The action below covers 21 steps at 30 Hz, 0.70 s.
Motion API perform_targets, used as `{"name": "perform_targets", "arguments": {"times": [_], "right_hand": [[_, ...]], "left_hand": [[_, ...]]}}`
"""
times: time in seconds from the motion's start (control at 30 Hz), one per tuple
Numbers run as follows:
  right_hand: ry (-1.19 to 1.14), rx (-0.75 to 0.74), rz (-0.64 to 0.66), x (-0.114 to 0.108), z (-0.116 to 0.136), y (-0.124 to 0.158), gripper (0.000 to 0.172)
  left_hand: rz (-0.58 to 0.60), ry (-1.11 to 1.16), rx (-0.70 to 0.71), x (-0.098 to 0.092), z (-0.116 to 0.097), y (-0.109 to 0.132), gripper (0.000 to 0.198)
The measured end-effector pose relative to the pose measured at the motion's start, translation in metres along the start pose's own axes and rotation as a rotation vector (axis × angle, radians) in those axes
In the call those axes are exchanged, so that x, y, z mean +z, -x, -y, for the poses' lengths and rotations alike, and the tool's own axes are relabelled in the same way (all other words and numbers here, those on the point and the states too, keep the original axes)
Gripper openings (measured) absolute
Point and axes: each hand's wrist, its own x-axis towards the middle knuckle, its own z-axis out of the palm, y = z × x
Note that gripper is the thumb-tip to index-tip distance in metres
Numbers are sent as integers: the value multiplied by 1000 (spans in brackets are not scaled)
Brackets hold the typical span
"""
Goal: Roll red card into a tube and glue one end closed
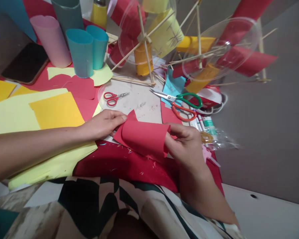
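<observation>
A red paper sheet (142, 136), curled into a loose roll, is held between both hands just above the work surface. My left hand (102, 123) pinches its left corner with fingers pressed together. My right hand (186, 142) grips the rolled right end, thumb on top. Small red-handled scissors (112, 98) lie on a clear plastic disc (129, 104) just beyond the hands. Larger scissors with green and orange handles (181, 103) lie to the right of them.
Yellow and orange paper sheets (40, 113) lie at left. Pink, grey and blue paper tubes (82, 49) stand at the back by a dark phone (27, 63). A stick-and-clear-plate structure (189, 46) with red and yellow rolls rises behind. Markers (204, 124) lie at right.
</observation>
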Motion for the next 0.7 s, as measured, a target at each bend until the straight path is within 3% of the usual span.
{"name": "perform_targets", "arguments": {"times": [0.33, 0.7], "right_hand": [[-25, 53, -32, 4, -4, 3, 14], [66, -5, -77, 9, 4, 13, 35]], "left_hand": [[20, -117, 49, -4, 9, -4, 30], [38, -101, 8, 0, 0, 2, 32]]}}
